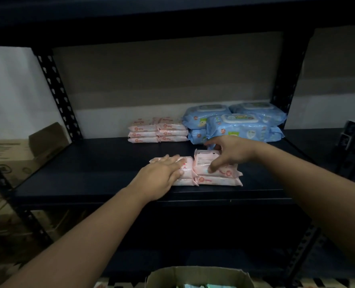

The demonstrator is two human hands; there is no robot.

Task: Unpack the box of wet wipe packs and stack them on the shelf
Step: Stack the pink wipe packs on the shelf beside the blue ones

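Pink wipe packs (216,173) were stacked near shelf (110,163) front edge. L hand (162,173) was laid flat, fingers straight, on left stack; top right pack was pinched by R hand (232,152).

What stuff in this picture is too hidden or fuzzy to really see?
- Head view: what is inside the cardboard box is cut off by the bottom edge.
- The print on the pink packs is too small and blurred to read.
- The left hand lies flat over the left pink pile, hiding its top.
- The right hand covers part of the top right pack.
- The lower shelf is too dark to make out.
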